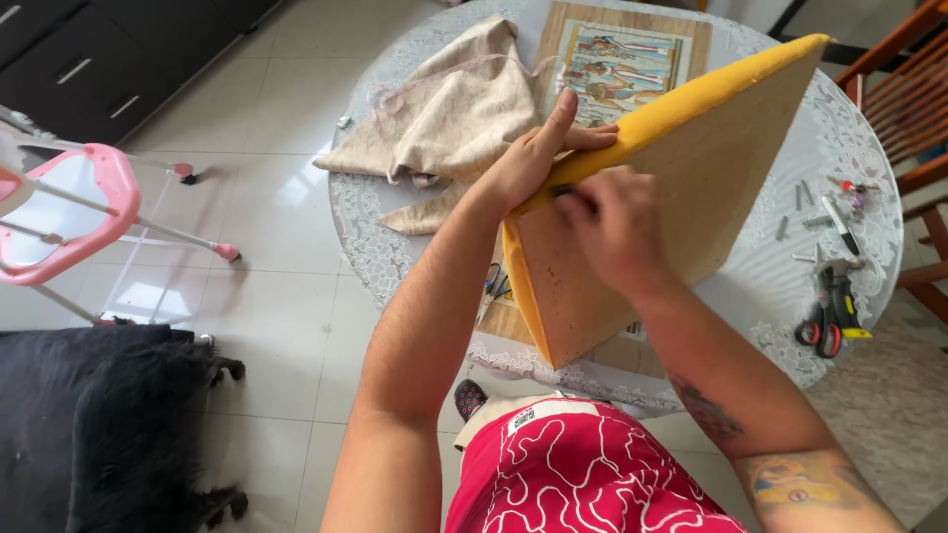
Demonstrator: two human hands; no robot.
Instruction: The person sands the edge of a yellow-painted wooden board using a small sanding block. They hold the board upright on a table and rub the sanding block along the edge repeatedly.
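We've got the seat board (642, 207) tipped on edge — left hand (538, 158) clamped on its yellow rim (691, 94) to steady it, right hand (612, 227) closed on a small dark tool (565, 190) just below.

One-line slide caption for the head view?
Both hands, left and right, hold a yellow-padded wooden board tilted over a lace-covered round table.

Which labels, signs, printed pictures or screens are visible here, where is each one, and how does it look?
Printed picture: flat on the round table, behind the yellow cushion board; rectangular, pale border, figures in blue, red and tan.
Clothing label: at the waistband of the red-and-white shorts; small white rectangle with dark print.
No packages or screens.
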